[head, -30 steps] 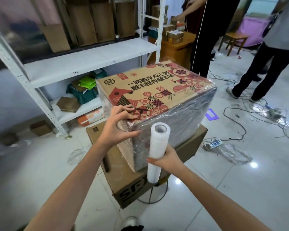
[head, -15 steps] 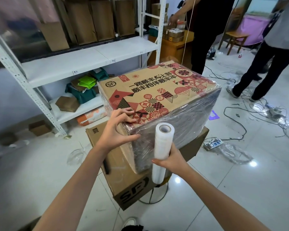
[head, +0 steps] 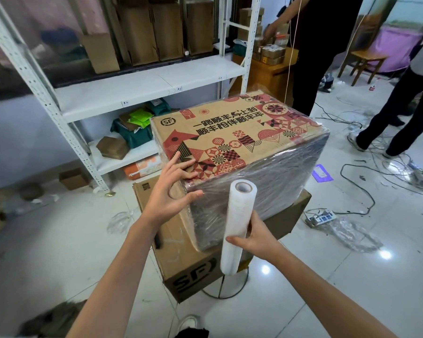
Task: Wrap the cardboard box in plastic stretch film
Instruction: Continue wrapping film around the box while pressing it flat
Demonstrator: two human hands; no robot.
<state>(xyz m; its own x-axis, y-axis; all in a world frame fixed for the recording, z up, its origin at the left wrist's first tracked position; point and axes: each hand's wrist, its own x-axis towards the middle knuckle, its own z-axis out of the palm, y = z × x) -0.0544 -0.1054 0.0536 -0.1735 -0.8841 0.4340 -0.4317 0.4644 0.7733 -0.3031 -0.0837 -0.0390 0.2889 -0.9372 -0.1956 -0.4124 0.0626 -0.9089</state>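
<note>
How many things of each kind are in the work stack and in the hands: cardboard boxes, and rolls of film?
Cardboard boxes: 2, the patterned film-wrapped box on the plain brown SF box.
White stretch-film rolls: 1.
Total: 3.

Left hand [head: 167, 195] touches near corner of patterned brown cardboard box [head: 232, 140], fingers spread, thumb on filmed side. Right hand [head: 253, 237] grips upright white stretch-film roll [head: 237, 224] beside it.
</note>
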